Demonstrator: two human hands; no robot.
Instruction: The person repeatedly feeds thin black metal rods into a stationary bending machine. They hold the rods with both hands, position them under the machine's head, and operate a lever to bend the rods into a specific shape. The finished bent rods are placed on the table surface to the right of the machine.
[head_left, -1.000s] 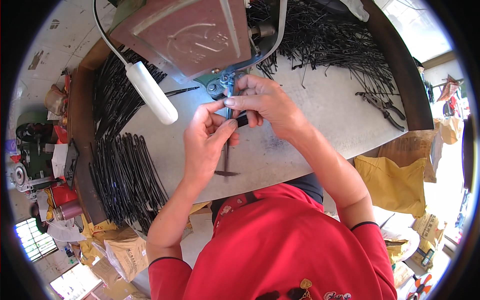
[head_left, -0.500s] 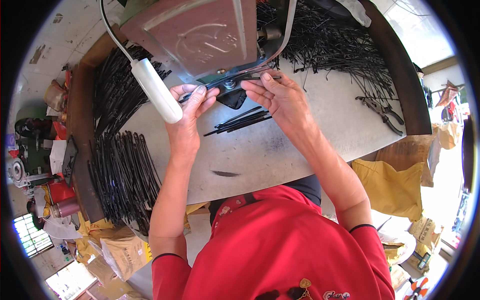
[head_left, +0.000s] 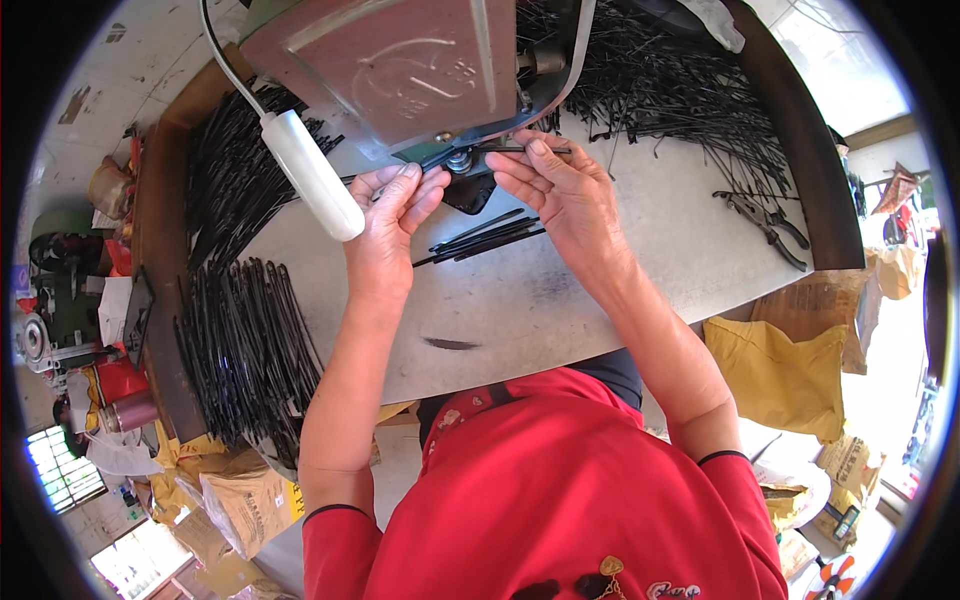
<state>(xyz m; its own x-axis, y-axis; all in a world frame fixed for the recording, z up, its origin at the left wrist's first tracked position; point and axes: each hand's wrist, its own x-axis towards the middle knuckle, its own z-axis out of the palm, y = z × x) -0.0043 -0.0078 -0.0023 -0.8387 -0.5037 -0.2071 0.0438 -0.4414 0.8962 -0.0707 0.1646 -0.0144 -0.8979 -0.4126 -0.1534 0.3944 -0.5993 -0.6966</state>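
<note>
Both hands are raised to the working point under a reddish-brown machine head (head_left: 400, 80). My left hand (head_left: 392, 205) has thumb and fingers closed on a thin black strip (head_left: 436, 159), left of the round metal part (head_left: 459, 161) below the head. On the other side, my right hand (head_left: 560, 185) pinches a thin black strip between thumb and forefinger, its other fingers curled. Whether both hands hold one same strip, I cannot tell. A small bunch of loose black strips (head_left: 490, 238) lies on the metal table (head_left: 520, 310) just below the hands.
A white tube-shaped lamp (head_left: 312, 178) hangs by my left wrist. Piles of black strips (head_left: 245, 350) lie on the left, with a tangled heap (head_left: 660, 90) at the far right. Pliers (head_left: 765, 228) rest near the raised brown right edge (head_left: 815, 150). A yellow cloth (head_left: 780, 370) hangs off the right.
Both hands have shifted slightly at the machine, the left a little to the right. The small bunch of strips on the table sits a bit differently. Both hands keep their pinch.
</note>
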